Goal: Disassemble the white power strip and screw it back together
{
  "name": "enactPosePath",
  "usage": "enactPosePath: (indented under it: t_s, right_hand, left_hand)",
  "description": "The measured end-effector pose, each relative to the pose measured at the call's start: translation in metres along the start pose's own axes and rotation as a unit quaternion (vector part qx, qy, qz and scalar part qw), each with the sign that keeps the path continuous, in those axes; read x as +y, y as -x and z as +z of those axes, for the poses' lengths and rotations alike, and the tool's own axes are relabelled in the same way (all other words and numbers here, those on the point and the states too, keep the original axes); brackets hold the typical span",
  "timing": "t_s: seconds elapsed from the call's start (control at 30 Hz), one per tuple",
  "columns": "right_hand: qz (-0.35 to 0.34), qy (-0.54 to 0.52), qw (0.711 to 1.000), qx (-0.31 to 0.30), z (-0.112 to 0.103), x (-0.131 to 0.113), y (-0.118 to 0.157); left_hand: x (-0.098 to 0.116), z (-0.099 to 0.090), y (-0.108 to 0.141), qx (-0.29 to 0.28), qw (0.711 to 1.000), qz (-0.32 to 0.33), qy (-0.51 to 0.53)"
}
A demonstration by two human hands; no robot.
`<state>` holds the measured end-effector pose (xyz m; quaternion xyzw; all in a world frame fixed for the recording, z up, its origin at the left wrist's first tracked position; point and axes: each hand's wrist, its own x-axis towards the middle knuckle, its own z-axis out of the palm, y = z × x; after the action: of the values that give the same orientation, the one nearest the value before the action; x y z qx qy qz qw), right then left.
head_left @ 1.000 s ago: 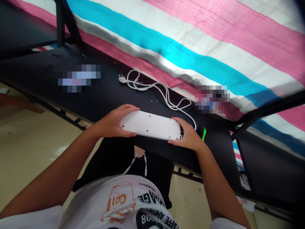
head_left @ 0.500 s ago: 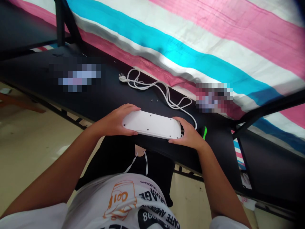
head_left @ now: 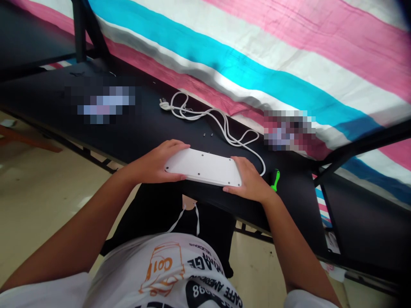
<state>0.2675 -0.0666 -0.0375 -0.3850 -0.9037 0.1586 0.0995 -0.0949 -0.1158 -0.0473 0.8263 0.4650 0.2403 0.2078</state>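
- So the case (head_left: 205,168) is white, longish and rounded, and it's right in front of the person, over the near part of the black table (head_left: 138,137). Can't tell if it's resting on the top or held a bit above it.
- Left hand (head_left: 160,162) is wrapped around the left end of it, thumb along the near edge, fingers on the far edge. Pretty solid grip.
- Right hand (head_left: 248,177) does the same at the other end, gripping the case and covering most of that end.
- Face-up side of the case has a handful of small dark dots, spread mostly near the edges.
- White cord (head_left: 205,114) lies in loose loops past the case, with its plug (head_left: 165,104) at the left end. The other end runs down behind the right hand, so I can't see where it goes.
- Two tiny shiny bits (head_left: 204,134) sit on the table between the cord and the case, close together but not touching. Too small to say what they are.
- Something green and black, a tool (head_left: 276,179) I guess you'd call it, lies just beside the right wrist.
- Striped cloth (head_left: 289,55) hangs along the far side, pink, white and blue.
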Motion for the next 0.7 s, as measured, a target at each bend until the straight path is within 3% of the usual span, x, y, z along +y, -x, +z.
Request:
enactPosePath:
  t_s: [0.47,0.7]
  right_hand:
    - [-0.047,0.064,0.997,0.013,0.007,-0.008,0.001]
    - [-0.029,0.055,0.998,-0.001,0.002,-0.001,0.002]
  left_hand:
    - [-0.005,-0.004,0.003,-0.017,0.999,0.006,0.027]
    - [-0.015,-0.011,0.014,0.016,0.999,-0.011,0.036]
